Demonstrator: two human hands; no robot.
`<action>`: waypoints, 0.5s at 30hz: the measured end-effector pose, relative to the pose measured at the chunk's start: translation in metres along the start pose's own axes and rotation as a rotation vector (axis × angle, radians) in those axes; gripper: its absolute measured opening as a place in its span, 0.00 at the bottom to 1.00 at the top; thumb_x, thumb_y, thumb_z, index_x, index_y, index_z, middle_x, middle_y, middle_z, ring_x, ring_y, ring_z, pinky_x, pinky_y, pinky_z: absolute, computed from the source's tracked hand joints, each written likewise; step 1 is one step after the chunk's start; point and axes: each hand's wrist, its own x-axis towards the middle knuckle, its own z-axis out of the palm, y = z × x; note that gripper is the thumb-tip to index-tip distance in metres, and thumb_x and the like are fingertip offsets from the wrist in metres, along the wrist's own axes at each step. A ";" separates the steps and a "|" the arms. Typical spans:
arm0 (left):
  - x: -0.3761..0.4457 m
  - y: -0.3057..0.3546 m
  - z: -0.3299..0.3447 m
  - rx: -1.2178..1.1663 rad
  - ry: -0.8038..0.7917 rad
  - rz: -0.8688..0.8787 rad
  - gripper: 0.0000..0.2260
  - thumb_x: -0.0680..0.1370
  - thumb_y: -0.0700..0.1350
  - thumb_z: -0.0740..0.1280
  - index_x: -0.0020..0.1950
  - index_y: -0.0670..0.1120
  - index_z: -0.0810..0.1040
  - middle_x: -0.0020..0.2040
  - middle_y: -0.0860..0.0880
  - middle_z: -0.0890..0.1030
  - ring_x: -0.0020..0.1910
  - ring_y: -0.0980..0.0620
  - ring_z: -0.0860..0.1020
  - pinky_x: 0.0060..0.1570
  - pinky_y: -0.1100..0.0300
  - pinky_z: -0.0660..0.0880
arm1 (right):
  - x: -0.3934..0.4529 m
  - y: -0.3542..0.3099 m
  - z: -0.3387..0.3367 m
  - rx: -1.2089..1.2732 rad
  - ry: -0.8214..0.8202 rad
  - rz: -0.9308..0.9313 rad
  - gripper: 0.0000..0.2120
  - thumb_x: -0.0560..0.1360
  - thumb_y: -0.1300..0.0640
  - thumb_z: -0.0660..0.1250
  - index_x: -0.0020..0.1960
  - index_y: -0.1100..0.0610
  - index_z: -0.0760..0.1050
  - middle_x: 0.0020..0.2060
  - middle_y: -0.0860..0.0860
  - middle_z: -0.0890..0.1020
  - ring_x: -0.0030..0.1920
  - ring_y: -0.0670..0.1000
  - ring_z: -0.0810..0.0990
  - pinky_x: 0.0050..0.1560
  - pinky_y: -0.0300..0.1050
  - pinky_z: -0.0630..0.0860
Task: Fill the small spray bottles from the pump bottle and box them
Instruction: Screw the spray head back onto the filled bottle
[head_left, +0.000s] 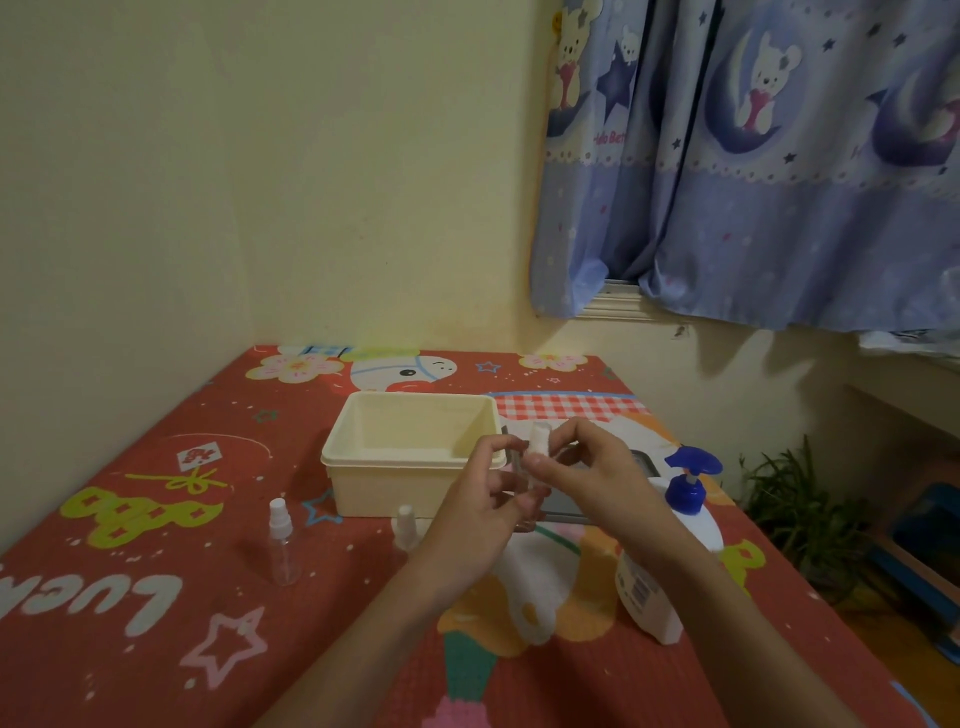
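Spray bottle (531, 470) — upright, gripped by left hand (480, 506); right hand (587, 470) pinching its cap (538, 439) — pump bottle (675, 525) rightward.

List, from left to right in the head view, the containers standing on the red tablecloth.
Clear spray bottle → second spray bottle, partly behind the left hand → pump bottle. The cream box overlaps, so it is left out.

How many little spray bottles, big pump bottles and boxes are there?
Small spray bottles: 3, one standing at the left, one by the box front, one held in the hands
Pump bottle: 1
Box: 1
Total: 5
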 end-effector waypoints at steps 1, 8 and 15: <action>0.000 -0.001 0.001 0.004 -0.005 0.008 0.15 0.79 0.40 0.67 0.60 0.55 0.68 0.47 0.46 0.85 0.45 0.50 0.84 0.46 0.60 0.81 | 0.000 0.000 0.001 0.003 0.015 0.012 0.10 0.72 0.53 0.71 0.47 0.57 0.74 0.41 0.55 0.82 0.40 0.50 0.82 0.40 0.38 0.79; 0.000 -0.001 0.002 -0.006 -0.012 -0.010 0.12 0.81 0.39 0.63 0.56 0.57 0.74 0.50 0.46 0.84 0.46 0.51 0.84 0.48 0.60 0.81 | -0.004 -0.001 -0.002 0.023 -0.093 0.006 0.08 0.79 0.53 0.62 0.55 0.50 0.78 0.49 0.49 0.81 0.48 0.47 0.80 0.45 0.37 0.76; -0.001 0.001 0.005 -0.015 -0.012 0.013 0.13 0.80 0.42 0.65 0.56 0.59 0.68 0.48 0.48 0.85 0.44 0.53 0.84 0.44 0.62 0.80 | -0.002 0.004 -0.001 0.040 0.013 0.037 0.09 0.72 0.54 0.71 0.48 0.57 0.75 0.42 0.53 0.81 0.38 0.43 0.81 0.38 0.32 0.78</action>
